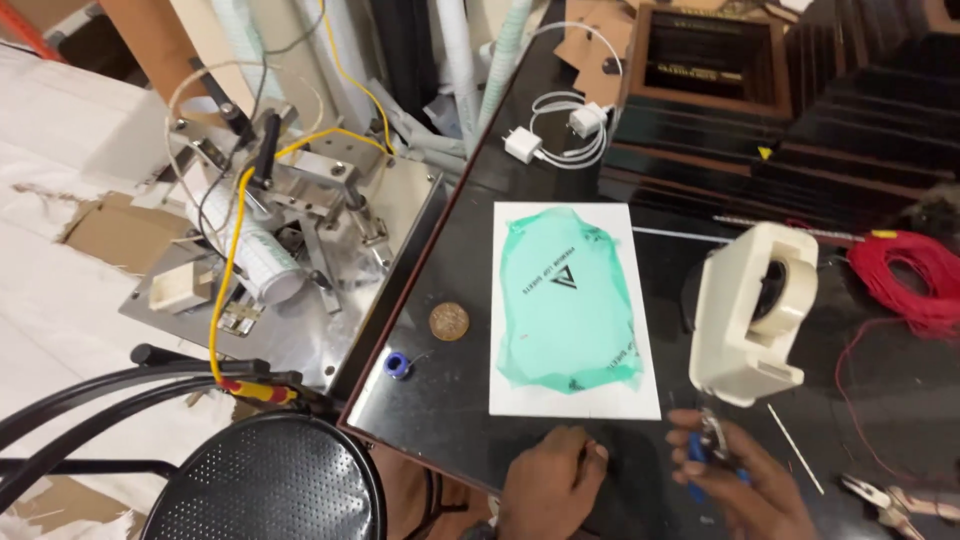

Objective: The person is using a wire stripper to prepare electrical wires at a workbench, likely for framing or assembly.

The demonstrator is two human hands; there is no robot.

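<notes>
Nearest, the left hand point(548, 478) rests curled, knuckles down, on the black glossy table point(450, 400), holding nothing. Just beside it, the right hand point(735, 480) pinches a small blue-and-metal object point(708, 445); its kind is unclear. The white rectangular sheet with a green translucent film point(570, 310) lies directly beyond the left hand, which is nearer; its long axis runs away from the person. Right of it stands a cream plastic tape dispenser point(750, 315).

A dark glossy table point(450, 400) is seen, with 1 white card point(572, 400) bearing a green film laid at its middle. Left of the card, 1 round brown disc point(449, 321) and 1 small blue ring point(397, 365) are placed. Right of the card, a cream tape dispenser point(745, 320) is stood; beyond that, red wire point(915, 280) is coiled. Behind the card, 2 white chargers point(555, 135) with cable are laid.
</notes>
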